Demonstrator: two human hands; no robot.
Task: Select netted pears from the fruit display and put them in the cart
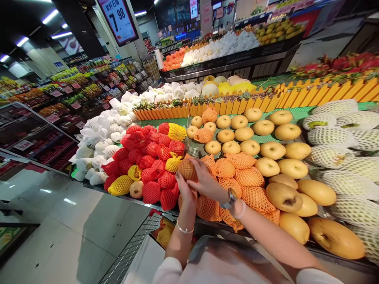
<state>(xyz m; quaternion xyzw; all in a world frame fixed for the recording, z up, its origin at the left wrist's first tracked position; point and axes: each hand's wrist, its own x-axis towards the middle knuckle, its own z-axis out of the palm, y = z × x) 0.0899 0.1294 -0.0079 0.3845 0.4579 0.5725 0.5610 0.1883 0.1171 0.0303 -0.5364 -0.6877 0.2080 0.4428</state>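
Observation:
Both my hands are wrapped round a round brownish pear (186,169) in an orange foam net, held over the fruit display. From below and the near side, my left hand (187,190) grips it. My right hand (205,179) presses on its right side, fingers curled over it. Just behind and to the right of my hands are more pears in orange foam nets (247,177). Bare golden pears (243,133) stand in rows on the green liner beyond. To the left lie fruits in red foam nets (151,191), with a few yellow ones (121,185) among them.
White-netted fruits (346,183) fill the display's right side, and white-wrapped ones (100,150) its left. An orange picket fence (237,105) edges the back. Below my left arm stands a shopping cart (133,244) with netted fruit in it. Shelves of packaged goods (77,90) rise at left.

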